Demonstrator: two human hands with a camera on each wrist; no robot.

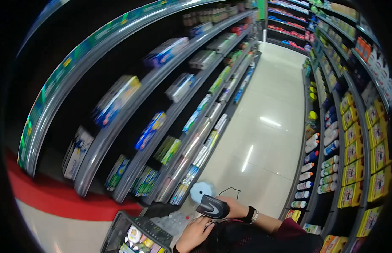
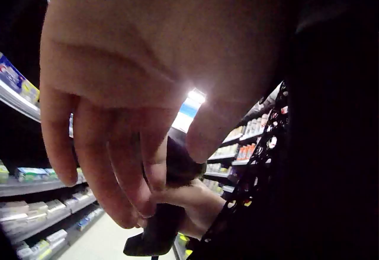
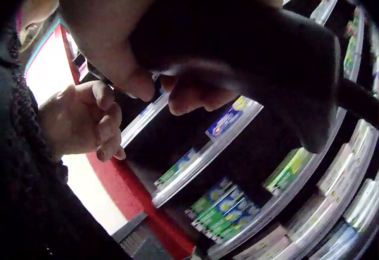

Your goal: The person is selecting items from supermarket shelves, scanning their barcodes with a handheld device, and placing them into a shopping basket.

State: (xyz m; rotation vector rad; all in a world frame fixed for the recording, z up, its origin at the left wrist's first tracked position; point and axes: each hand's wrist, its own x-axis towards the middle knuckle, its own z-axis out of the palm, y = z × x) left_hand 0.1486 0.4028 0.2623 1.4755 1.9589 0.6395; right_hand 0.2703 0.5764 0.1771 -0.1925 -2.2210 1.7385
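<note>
A dark handheld scanner (image 1: 213,207) with a grey curved mark is gripped in the right hand (image 1: 234,208), above the floor in the head view. In the right wrist view the fingers of the right hand (image 3: 177,88) curl round the scanner's black body (image 3: 249,52), and a cable leaves its end. The left hand (image 1: 195,233) is just below the scanner, its fingers loosely bent and holding nothing visible. Seen from the left wrist, the left hand (image 2: 136,94) hangs with fingers down, close to the scanner (image 2: 157,230); whether they touch is unclear.
Shelves (image 1: 162,71) of boxed goods rise on the left, above a red base (image 1: 69,196). Bottles and yellow packs (image 1: 353,156) line the right shelves. A dark basket (image 1: 116,230) with packaged goods stands at lower left, beside clear plastic items (image 1: 172,220). A light blue round object (image 1: 202,192) is near the scanner.
</note>
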